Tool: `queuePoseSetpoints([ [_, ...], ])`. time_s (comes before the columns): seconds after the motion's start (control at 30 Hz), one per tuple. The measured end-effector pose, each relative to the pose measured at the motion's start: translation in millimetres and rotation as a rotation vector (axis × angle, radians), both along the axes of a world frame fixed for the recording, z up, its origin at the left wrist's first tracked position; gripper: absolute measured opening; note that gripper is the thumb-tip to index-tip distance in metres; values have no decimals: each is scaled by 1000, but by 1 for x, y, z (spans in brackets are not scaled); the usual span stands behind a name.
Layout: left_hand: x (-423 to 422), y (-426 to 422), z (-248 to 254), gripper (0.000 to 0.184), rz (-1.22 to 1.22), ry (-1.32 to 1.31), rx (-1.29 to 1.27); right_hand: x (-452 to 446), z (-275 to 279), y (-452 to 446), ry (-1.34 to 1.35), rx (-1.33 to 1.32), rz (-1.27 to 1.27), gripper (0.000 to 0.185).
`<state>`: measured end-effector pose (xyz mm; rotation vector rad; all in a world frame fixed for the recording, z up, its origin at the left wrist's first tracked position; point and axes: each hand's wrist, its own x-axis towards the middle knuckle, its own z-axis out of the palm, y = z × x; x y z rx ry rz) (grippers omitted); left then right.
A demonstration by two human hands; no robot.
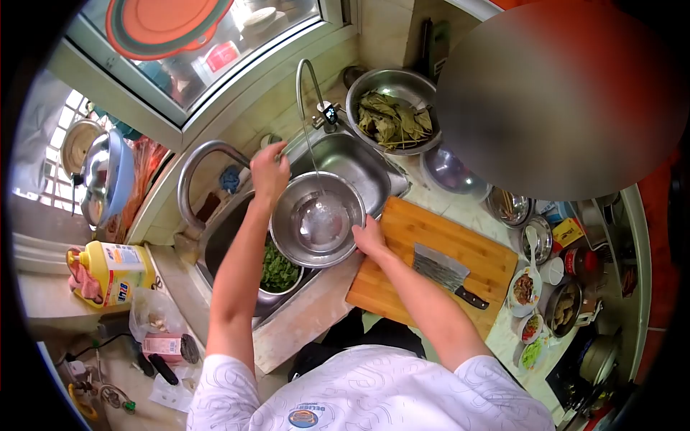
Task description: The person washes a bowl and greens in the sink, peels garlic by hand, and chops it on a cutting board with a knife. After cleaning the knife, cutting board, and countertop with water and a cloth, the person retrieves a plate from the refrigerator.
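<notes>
A metal bowl (282, 228) with some water in it is held over the double sink (374, 188). My right hand (369, 235) grips its right rim, thumb at the edge. A thin stream seems to fall into it from the slim gooseneck tap (300, 90). My left hand (270, 172) is closed beside the tip of the thick curved faucet (188, 176), above the bowl's left side; what its fingers hold, if anything, is hidden. Below the bowl, green leafy vegetables (279, 269) sit in a container in the left basin, partly covered by the bowl.
A cleaver (442, 267) lies on the wooden cutting board (402, 223) at right. Behind stands a steel basin (352, 108) of large dried leaves (392, 122). Small dishes of chopped food (525, 289) line the right counter. A yellow jug (115, 273) stands at left.
</notes>
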<state>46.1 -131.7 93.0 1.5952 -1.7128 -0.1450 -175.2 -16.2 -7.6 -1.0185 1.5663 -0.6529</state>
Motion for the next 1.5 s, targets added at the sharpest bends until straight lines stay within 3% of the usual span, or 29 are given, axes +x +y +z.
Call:
queuePoseSetpoints([
  [0.17,-4,-60,-16,27,60,-2,214,2,11,2,-33,40,-9,33],
  [0.33,-6,-70,-24,30,-38,21,460,-2,4,2,-69,23,-26,32],
  [0.47,3,-46,-27,30,-101,33,339,-2,7,-1,-61,26,-34,32],
  [0.57,1,-3,-2,29,-98,129,227,-2,8,-1,-82,61,-41,31],
  [0.77,18,98,7,24,8,475,244,-3,34,-4,-175,157,-106,27],
  [0.97,22,157,11,21,151,540,338,-12,36,-1,-187,60,-119,20],
  [1.17,-22,130,39,17,51,516,236,-15,37,0,-215,39,-130,25],
  [1.23,-14,84,42,17,122,659,108,-16,46,2,-224,29,-132,24],
  [1.3,-7,30,40,16,165,433,42,-17,43,3,-215,34,-138,17],
  [1.37,-2,-22,19,18,25,120,16,-17,45,6,-219,17,-139,16],
  [1.43,-12,-57,17,19,-105,-200,150,-17,44,8,-226,38,-153,15],
  [1.47,-19,-71,15,19,-104,-195,146,-17,43,10,-221,35,-151,15],
  [1.5,-28,-83,14,21,-243,-449,231,-18,40,11,-210,46,-148,19],
])
